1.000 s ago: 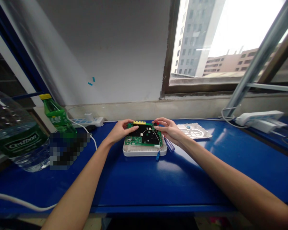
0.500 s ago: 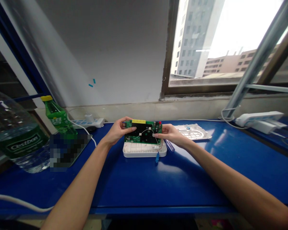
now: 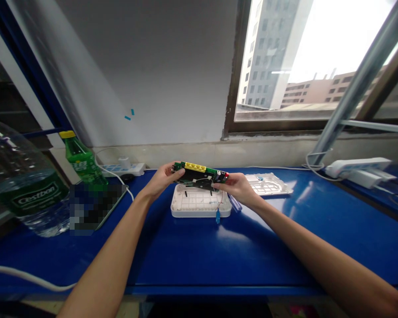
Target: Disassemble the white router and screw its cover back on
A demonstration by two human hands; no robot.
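We have both hands closed on the same piece. Left hand (image 3: 161,182) pinches one short end of the green circuit board (image 3: 199,175), thumb on top, fingers under. Right hand (image 3: 236,187) pinches the other end the same way. The board is held tilted, nearly edge-on to us, just above the white plastic housing base (image 3: 200,208) and not touching it. Its yellow connector block (image 3: 195,167) runs along the edge facing up, and a small red part (image 3: 226,175) sits near the right hand.

A thin wire (image 3: 221,201) drops from the board area to a blue plug (image 3: 217,217) resting just in front of the base. For a clean hold, we judge it best to keep both grips at the board's edges, keep it level with the base, and leave the wire slack so it doesn't snag.

Just right of the base lies a translucent blue handle (image 3: 234,203), with a white plastic cover panel (image 3: 268,183) further right on the blue table (image 3: 199,260). Further out are a green soda bottle (image 3: 82,161), a large water bottle (image 3: 23,190) and two white power strips (image 3: 358,170). One patch left of the base is pixelated, so we can't tell what it is.
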